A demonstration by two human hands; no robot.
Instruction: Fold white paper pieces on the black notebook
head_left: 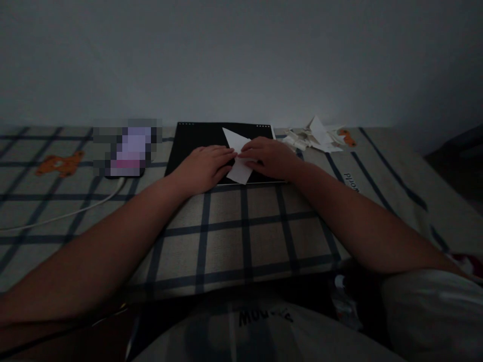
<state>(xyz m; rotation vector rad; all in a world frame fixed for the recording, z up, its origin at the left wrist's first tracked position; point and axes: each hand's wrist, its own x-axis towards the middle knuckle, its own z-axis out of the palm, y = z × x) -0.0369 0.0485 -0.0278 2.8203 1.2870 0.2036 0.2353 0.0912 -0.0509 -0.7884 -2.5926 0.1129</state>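
Note:
A folded piece of white paper [240,173] lies on a black pad [196,138], one pointed corner reaching toward the wall. My left hand [207,166] rests palm down on the pad from the left, its fingers stretched out and the fingertips touching the paper's middle. From the right, my right hand [269,155] bends its fingers and thumb onto the same paper, holding it close to my left fingertips. Both hands cover part of the paper, so its full folded shape is hidden.
A phone [130,151], blurred out, lies at the left with a white cable [75,216] plugged in. Crumpled and folded paper scraps [315,136] are heaped right of the pad. A checked cloth [226,231] covers the table, which meets a pale wall [241,60].

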